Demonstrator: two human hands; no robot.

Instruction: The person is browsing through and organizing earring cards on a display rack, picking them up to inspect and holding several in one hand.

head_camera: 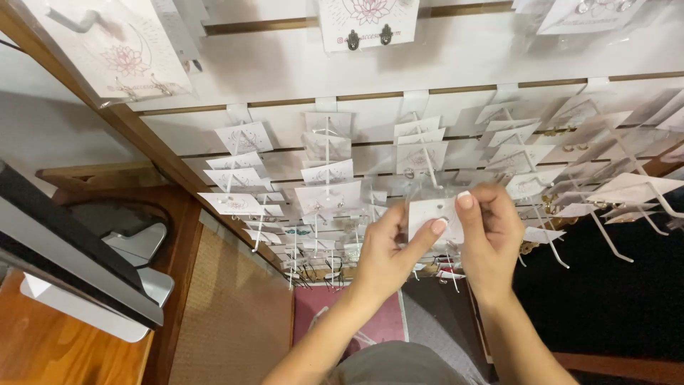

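I held a small white earring card (427,216) in a clear sleeve up in front of the slatted display wall (456,53), both hands pinching it. My left hand (388,253) gripped its lower left edge between thumb and forefinger, and my right hand (491,228) pinched the upper right corner, the thumb pressed on the face of the card. A small ring-shaped earring seemed to sit near the card's middle, though it was too small to make out well. The card looked very light and thin, stiff enough to keep flat but easy to crease, and the sleeve probably slippery, so I judged the edges the safest hold, away from the earring. Rows of similar cards hung on white hooks (326,153) just behind it.
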